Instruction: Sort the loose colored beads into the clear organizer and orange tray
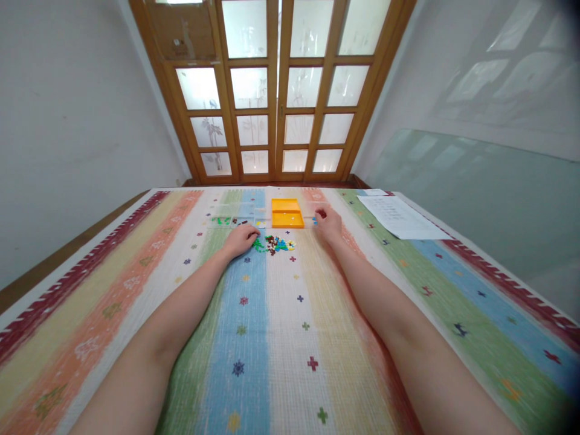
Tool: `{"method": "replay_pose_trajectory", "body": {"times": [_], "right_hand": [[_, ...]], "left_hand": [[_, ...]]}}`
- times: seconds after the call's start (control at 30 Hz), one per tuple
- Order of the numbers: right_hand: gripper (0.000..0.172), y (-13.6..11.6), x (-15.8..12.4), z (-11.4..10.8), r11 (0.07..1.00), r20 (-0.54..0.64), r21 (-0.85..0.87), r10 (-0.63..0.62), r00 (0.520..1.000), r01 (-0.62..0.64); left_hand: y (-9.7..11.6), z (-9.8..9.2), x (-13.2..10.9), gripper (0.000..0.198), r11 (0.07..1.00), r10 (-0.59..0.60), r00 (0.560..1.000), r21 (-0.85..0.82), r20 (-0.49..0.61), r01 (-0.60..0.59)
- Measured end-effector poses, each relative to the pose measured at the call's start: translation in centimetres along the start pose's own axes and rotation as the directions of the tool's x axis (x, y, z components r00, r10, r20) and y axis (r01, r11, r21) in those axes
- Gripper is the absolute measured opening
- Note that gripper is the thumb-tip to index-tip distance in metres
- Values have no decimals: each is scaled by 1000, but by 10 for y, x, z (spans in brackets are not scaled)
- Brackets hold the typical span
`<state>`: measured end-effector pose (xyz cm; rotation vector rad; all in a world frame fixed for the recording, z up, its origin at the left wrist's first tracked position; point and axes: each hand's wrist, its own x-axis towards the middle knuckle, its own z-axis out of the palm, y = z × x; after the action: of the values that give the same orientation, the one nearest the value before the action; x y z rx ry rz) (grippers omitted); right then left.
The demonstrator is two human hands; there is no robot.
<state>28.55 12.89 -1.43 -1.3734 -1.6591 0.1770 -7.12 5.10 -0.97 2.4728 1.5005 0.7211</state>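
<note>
A small heap of loose coloured pieces [275,243], green, brown, blue, yellow and white, lies on the striped tablecloth. My left hand [241,240] rests at the heap's left side, fingers curled together by the green pieces; whatever may be in them is hidden. My right hand [330,225] is over the right clear tray [308,208], thumb and fingertips closed in a pinch. Anything between those tips is too small to name. Some blue pieces [315,221] show beside this hand. Between the hands, behind the heap, sits an open yellow box [287,206] with a few tiny pale pieces inside.
To the left of the yellow box, a clear divided tray [222,212] holds green and dark pieces in its compartments. Printed paper sheets [399,217] lie at the table's right. Beyond the far table edge stand wooden glazed doors [276,90]. A glass panel [475,199] leans on the right wall.
</note>
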Motion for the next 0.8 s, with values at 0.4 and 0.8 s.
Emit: {"method": "replay_pose_trajectory", "body": {"times": [0.4,0.8], "right_hand": [[21,-30,-16,19,959,238,38,-280,930,279],[13,-96,-58,46,831,502,19,-489,713,557]], "left_hand": [[1,0,-1,26,999,23,1000,35,-5,-23],[5,5,0,26,998,2,1000,56,-16,-1]]}}
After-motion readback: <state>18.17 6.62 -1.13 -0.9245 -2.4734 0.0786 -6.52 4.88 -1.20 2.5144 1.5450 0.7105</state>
